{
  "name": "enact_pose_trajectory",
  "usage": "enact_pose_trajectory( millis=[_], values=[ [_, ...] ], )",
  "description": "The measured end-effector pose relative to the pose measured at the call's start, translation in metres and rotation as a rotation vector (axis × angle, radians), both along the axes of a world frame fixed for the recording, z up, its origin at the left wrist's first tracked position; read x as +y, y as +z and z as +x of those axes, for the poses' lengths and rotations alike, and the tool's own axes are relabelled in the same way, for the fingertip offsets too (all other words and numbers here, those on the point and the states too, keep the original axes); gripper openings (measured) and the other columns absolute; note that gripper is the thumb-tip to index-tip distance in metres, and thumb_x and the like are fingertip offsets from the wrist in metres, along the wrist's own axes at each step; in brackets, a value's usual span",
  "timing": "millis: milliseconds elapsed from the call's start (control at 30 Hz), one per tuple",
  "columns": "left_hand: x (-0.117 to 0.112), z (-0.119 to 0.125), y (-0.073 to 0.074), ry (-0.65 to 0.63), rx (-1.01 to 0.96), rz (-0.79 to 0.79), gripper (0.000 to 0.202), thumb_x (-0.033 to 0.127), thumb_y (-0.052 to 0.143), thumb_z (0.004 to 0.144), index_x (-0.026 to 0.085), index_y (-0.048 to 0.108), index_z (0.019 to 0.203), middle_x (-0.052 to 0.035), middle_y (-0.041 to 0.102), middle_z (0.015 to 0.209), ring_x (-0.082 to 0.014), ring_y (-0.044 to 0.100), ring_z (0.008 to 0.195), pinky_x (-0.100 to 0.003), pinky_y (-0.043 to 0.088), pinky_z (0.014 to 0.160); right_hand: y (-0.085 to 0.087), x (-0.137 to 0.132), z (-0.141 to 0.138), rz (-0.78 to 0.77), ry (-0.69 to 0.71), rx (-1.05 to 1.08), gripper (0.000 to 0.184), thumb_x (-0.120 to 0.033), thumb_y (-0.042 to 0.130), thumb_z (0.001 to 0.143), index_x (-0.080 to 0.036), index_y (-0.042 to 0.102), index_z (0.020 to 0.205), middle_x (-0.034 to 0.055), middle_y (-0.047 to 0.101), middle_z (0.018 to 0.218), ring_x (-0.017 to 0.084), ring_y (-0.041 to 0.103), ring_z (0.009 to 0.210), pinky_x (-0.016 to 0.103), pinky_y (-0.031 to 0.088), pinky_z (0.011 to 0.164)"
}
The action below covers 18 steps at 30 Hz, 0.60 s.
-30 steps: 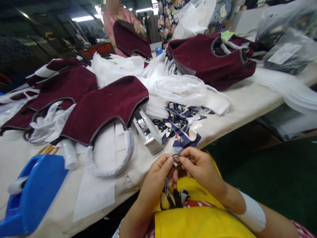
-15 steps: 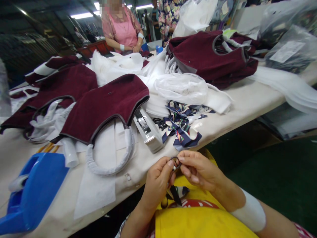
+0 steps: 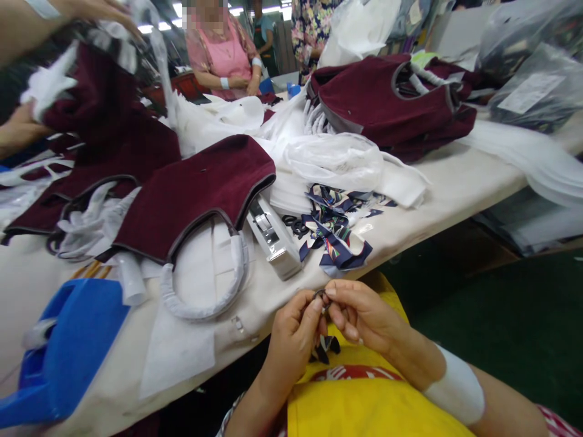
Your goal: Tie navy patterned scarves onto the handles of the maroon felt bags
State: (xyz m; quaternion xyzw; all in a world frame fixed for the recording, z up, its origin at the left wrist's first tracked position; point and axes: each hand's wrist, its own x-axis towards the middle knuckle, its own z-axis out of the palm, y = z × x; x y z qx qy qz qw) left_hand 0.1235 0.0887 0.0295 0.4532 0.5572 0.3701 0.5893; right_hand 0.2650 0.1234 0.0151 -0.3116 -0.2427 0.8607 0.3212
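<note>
Over the yellow apron (image 3: pixel 359 400), my left hand (image 3: pixel 295 331) and my right hand (image 3: pixel 364 312) meet, both closed in a pinch. Between their fingertips is a small dark ring (image 3: pixel 319 293), partly covered by the fingers. Beneath my left hand hangs the end of a dark patterned ribbon (image 3: pixel 328 347); the rest of it is hidden in the fingers. Beyond my hands lies a heap of navy patterned ribbons (image 3: pixel 339 243), with several black rings (image 3: pixel 296 226) beside it.
A tape dispenser (image 3: pixel 276 243) stands by a maroon bag (image 3: pixel 204 182) with a wrapped handle. A blue tape holder (image 3: pixel 77 346) is at left. More maroon bags (image 3: pixel 387 103) lie farther back. At upper left a co-worker's hands (image 3: pixel 20 130) hold a maroon bag.
A co-worker's hands have come in at upper left and lifted a maroon bag. My hands stay nearly in place; the ring has turned slightly and shows less between my fingers.
</note>
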Motion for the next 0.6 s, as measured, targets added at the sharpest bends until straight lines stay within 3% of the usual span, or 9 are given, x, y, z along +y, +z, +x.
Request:
enact_pose_trajectory(
  millis=[167, 300, 400, 600],
  values=[
    [0.003, 0.001, -0.001, 0.092, 0.009, -0.042, 0.028, 0.044, 0.05, 0.079, 0.017, 0.054, 0.076, 0.0074, 0.04, 0.045, -0.0054, 0.032, 0.041, -0.019, 0.026, 0.042, -0.004, 0.002, -0.001, 0.081, -0.028, -0.051, 0.028, -0.036, 0.069, 0.07, -0.013, 0.054, 0.073, -0.0025, 0.057, 0.051, 0.004, 0.045, 0.033, 0.01, 0.033, 0.032],
    [0.006, -0.003, -0.007, 0.164, 0.066, -0.018, 0.026, 0.042, 0.061, 0.072, 0.016, 0.059, 0.076, 0.0043, 0.051, 0.055, -0.0085, 0.046, 0.054, -0.019, 0.037, 0.053, -0.007, -0.002, -0.008, 0.196, -0.072, -0.196, 0.035, -0.043, 0.071, 0.065, -0.011, 0.06, 0.073, -0.0001, 0.059, 0.055, 0.007, 0.051, 0.037, 0.013, 0.039, 0.035],
    [0.008, -0.008, -0.013, 0.161, 0.099, -0.024, 0.03, 0.044, 0.065, 0.066, 0.017, 0.06, 0.078, 0.0017, 0.058, 0.064, -0.0121, 0.052, 0.064, -0.021, 0.041, 0.06, -0.008, -0.005, -0.013, 0.284, -0.057, -0.289, 0.041, -0.05, 0.069, 0.066, -0.01, 0.063, 0.076, -0.0005, 0.056, 0.05, 0.007, 0.051, 0.038, 0.016, 0.042, 0.039],
    [0.0, -0.012, -0.018, 0.069, 0.239, -0.017, 0.03, 0.047, 0.055, 0.075, 0.017, 0.055, 0.079, 0.0044, 0.049, 0.056, -0.0085, 0.04, 0.05, -0.019, 0.032, 0.048, -0.012, -0.012, -0.015, 0.505, 0.002, -0.38, 0.037, -0.045, 0.054, 0.079, -0.01, 0.065, 0.084, 0.0006, 0.056, 0.056, 0.008, 0.054, 0.047, 0.019, 0.046, 0.048]
  ],
)
